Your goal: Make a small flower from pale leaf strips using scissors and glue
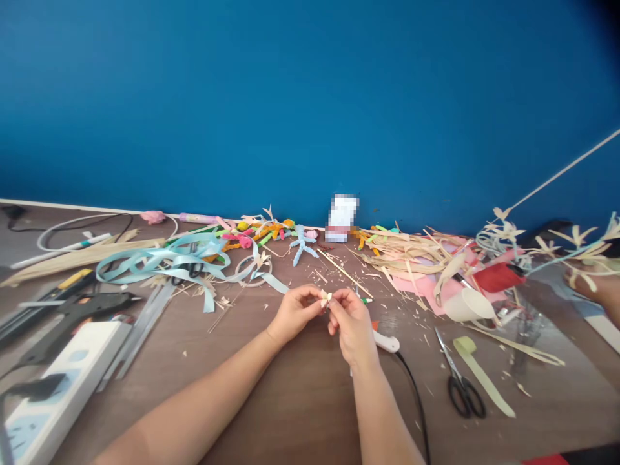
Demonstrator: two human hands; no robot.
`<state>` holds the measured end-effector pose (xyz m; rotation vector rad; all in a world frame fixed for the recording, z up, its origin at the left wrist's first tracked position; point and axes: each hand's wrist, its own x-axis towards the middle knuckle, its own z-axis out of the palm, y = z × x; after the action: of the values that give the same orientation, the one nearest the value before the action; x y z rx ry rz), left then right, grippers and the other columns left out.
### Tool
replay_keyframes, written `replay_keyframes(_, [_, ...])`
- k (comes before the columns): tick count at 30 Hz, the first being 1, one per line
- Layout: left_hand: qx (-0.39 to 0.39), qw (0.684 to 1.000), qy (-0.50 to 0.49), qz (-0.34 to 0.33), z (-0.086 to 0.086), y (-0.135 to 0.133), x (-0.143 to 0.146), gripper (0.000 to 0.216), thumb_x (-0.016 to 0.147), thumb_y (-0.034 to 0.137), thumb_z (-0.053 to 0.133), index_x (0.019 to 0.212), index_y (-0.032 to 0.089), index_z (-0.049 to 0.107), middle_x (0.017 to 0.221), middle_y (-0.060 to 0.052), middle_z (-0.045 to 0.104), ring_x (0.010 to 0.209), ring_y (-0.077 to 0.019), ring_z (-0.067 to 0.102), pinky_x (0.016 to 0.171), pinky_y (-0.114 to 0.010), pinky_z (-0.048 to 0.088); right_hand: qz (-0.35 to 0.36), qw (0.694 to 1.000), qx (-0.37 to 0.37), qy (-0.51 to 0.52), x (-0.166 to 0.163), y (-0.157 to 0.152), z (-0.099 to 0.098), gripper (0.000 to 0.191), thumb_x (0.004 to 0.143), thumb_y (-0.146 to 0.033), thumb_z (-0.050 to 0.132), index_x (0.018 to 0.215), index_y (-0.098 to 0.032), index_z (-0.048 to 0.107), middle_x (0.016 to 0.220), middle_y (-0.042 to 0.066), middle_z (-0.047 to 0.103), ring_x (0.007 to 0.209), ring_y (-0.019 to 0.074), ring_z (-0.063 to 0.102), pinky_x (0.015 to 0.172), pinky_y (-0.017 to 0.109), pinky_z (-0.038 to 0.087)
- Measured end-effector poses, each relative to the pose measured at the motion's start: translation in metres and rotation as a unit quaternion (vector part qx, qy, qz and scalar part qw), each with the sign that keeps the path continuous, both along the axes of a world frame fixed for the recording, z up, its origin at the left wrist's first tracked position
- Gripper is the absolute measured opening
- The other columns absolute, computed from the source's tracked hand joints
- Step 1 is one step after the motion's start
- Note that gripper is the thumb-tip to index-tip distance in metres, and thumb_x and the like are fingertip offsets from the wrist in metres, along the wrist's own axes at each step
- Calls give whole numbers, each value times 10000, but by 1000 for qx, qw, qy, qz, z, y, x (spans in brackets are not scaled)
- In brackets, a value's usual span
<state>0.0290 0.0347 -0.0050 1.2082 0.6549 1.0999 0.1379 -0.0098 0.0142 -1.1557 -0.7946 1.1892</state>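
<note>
Over the middle of the table, my left hand (pixel 294 314) and my right hand (pixel 351 323) meet with fingertips pinched. Between them is a small cream piece, perhaps a little flower of folded strips (pixel 326 297); the fingers hide part of it. Both hands seem to grip it. Just beside my right wrist lies a white-handled tool (pixel 386 341) with a black cord, its front end partly hidden by that hand. Farther right are black-handled scissors (pixel 462 387) with their blades together, and a pale green ribbon (pixel 484 378), partly coiled.
A white power strip (pixel 80 361) and a black glue gun (pixel 72 320) lie at the left. Blue ribbon (pixel 159 258) loops behind them. Cream strips (pixel 416 252) pile up along the blue wall (pixel 310 110). Another person's hand (pixel 600 290) is at the far right.
</note>
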Motion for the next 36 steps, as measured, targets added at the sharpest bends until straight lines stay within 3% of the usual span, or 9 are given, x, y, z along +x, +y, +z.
replay_keyframes(5, [-24, 1000, 1, -2, 1, 0, 0, 144, 641, 249, 661, 694, 125, 610, 652, -10, 584, 558, -93, 526, 558, -217, 445, -28, 992, 12, -120, -1, -2, 3, 100, 745, -272, 541, 758, -201, 472, 602, -53, 500, 394, 53, 400, 337, 163, 328])
replay_keyframes(9, [-39, 999, -7, 1, 0, 0, 1, 158, 635, 260, 665, 698, 128, 606, 650, -5, 589, 572, -95, 533, 575, -220, 453, -39, 964, 52, -256, -1, -5, 7, 58, 773, -252, 488, 772, -193, 489, 667, -7, 550, 510, 96, 497, 435, 197, 411])
replay_keyframes(12, [-39, 999, 7, 12, 1, 0, 1, 172, 629, 271, 667, 685, 126, 595, 637, -3, 586, 563, -96, 528, 566, -220, 453, -20, 950, 66, -303, 0, -7, 8, 57, 780, -227, 464, 788, -192, 508, 719, 16, 572, 611, 126, 541, 512, 223, 443])
replay_keyframes(16, [-30, 999, 13, 29, 0, 0, 1, 174, 629, 278, 665, 694, 128, 604, 653, -12, 595, 580, -106, 537, 566, -224, 458, -25, 949, 75, -305, -1, -7, 8, 46, 775, -222, 479, 781, -198, 517, 739, 24, 574, 669, 147, 553, 567, 248, 455])
replay_keyframes(26, [10, 999, 37, 38, 1, 0, 0, 162, 631, 268, 666, 724, 136, 659, 722, -40, 624, 661, -139, 565, 610, -245, 462, -36, 964, 43, -260, 0, -6, 5, 115, 771, -311, 501, 751, -200, 522, 685, 14, 565, 614, 140, 529, 504, 234, 432])
replay_keyframes(36, [6, 998, 55, 20, 4, 0, 0, 151, 653, 268, 641, 695, 123, 634, 660, -14, 567, 557, -93, 508, 538, -210, 440, -21, 971, 28, -237, 1, -5, 2, 97, 768, -294, 501, 754, -199, 516, 670, 4, 565, 574, 125, 521, 478, 222, 422])
